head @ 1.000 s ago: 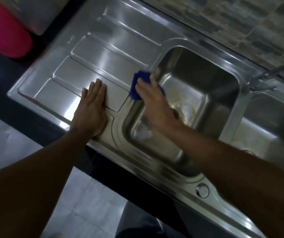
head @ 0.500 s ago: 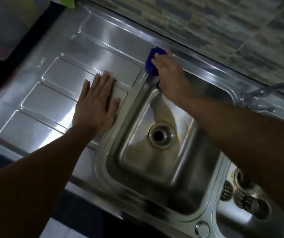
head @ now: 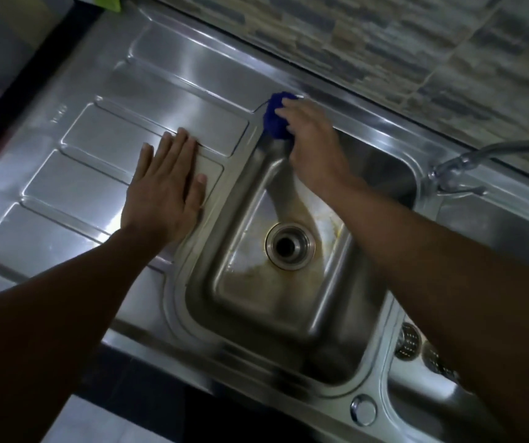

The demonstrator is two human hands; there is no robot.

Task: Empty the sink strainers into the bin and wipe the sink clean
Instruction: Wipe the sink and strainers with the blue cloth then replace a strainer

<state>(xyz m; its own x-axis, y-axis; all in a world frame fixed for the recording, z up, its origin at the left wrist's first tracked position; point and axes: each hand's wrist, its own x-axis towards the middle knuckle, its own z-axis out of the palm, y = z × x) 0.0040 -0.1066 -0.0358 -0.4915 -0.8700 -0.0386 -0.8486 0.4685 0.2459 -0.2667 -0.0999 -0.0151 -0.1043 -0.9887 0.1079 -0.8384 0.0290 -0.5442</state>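
My right hand (head: 312,145) is shut on a blue scrubbing pad (head: 274,118) and presses it against the far left corner of the left basin's rim. The steel sink (head: 292,318) has brownish stains around its open drain hole (head: 289,245), which holds no strainer. My left hand (head: 167,190) lies flat, fingers together, on the ribbed drainboard (head: 103,135) just left of the basin. Two perforated strainers (head: 408,342) lie in the right basin, partly hidden behind my right forearm.
A tap (head: 458,169) rises from the back rim between the two basins, its spout running right. A round plug (head: 363,409) sits on the front rim. The tiled wall (head: 400,43) stands right behind the sink. A dark counter (head: 10,91) borders the drainboard on the left.
My right hand has slid the blue pad along the basin's left edge to its far corner and now slightly back down. The view has shifted right and down; my left hand stays planted.
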